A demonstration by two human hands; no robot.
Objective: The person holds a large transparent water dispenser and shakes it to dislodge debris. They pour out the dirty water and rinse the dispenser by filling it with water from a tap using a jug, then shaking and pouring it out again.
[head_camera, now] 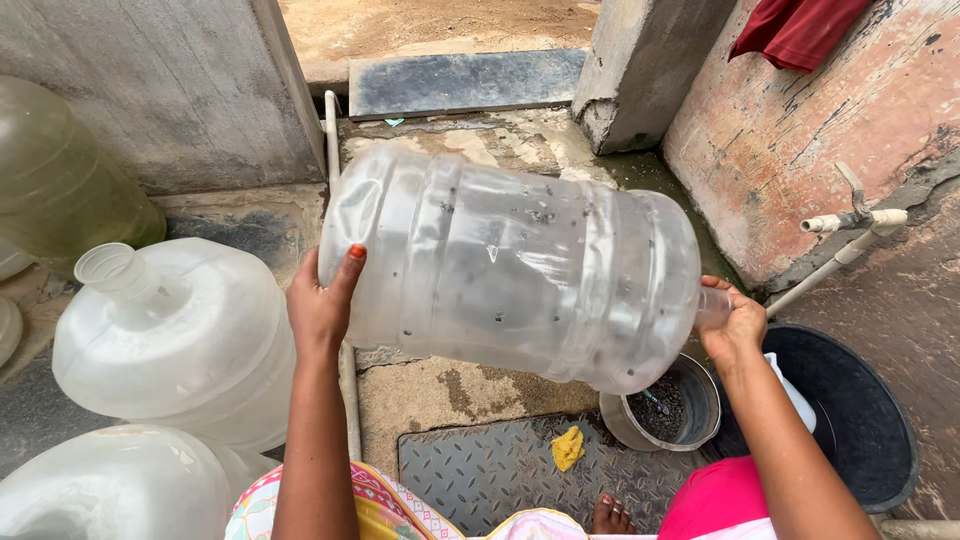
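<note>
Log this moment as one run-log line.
left hand: flat on jug base | right hand: gripping neck | clear water jug: held sideways above small pot | black tub: right of it

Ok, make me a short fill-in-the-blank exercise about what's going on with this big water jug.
1. The clear jug is held on its ____, not upright.
2. The left hand presses on the jug's ____.
3. The right hand grips the jug's ____.
4. On the metal grate lies a small ____ cloth.

Missing words: side; base; neck; yellow
</note>
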